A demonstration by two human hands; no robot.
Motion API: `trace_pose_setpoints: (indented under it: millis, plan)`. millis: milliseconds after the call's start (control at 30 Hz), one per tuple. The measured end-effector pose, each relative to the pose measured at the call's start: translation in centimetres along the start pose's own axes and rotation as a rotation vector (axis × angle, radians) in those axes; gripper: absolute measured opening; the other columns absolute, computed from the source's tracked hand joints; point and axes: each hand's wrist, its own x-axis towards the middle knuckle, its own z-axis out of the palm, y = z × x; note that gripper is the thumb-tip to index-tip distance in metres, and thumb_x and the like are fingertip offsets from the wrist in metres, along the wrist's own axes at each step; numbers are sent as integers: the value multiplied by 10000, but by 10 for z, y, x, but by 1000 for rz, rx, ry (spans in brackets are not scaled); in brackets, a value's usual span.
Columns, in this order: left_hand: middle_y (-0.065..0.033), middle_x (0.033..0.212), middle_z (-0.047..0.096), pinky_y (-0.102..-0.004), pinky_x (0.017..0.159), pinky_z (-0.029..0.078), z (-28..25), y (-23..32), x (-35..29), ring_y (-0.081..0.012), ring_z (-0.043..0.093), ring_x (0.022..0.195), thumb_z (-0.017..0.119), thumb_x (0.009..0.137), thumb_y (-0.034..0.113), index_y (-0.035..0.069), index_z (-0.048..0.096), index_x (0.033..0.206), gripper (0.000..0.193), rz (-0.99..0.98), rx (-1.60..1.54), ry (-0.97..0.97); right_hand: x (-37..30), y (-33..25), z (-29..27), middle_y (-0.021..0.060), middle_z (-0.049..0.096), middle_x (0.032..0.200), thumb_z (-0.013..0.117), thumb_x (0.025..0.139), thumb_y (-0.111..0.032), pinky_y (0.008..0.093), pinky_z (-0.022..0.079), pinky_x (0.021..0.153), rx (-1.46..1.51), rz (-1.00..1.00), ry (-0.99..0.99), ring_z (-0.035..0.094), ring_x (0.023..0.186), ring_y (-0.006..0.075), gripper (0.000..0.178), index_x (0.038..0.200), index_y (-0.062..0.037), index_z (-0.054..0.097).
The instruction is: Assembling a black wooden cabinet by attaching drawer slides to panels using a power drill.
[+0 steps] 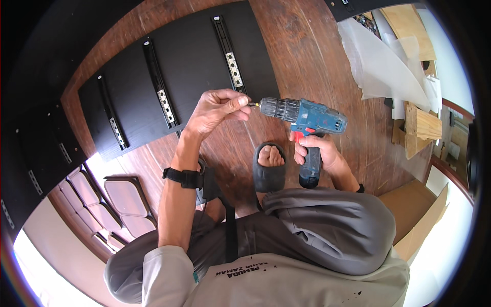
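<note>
My right hand (327, 152) is wrapped round the handle of a blue and black cordless drill (318, 116), a finger at its red trigger. The drill lies level in the air, its chuck pointing left. My left hand (221, 108) pinches at the tip of the bit (254, 104) in the chuck; a small dark piece, perhaps a screw, shows at the fingertips. Beyond the left hand a black panel (192, 56) rests on the floor, with three drawer slides (232, 69) fixed along it.
Another dark panel (51, 138) with metal slides stands at the left. White foam sheeting (383, 66) and wooden boards (423, 128) lie at the right, cardboard (409, 212) below them. My sandalled foot (269, 166) is on the brown wooden floor (302, 56). Windowpanes or framed panels (125, 197) show at lower left.
</note>
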Motion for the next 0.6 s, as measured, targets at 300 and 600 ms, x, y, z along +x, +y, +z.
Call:
trace_pose_setpoints:
  millis: [300, 600]
  plan:
    - [-149, 866, 762, -394, 703, 649, -22, -11, 34, -289, 779, 758, 854, 891, 361, 59, 712, 1230, 476, 169, 816, 401, 8, 6, -15, 97, 604, 756, 684, 914, -167, 385, 518, 596, 196, -104, -16, 584, 610, 207, 297, 1141, 19, 636]
    - [-87, 955, 626, -439, 827, 507, 4, -45, 32, -284, 685, 946, 954, 692, 426, 212, 578, 1522, 936, 386, 1426, 389, 13, 10, -18, 37, 562, 709, 626, 956, -243, 378, 468, 648, 138, -55, 1, 586, 596, 210, 314, 1180, -30, 571]
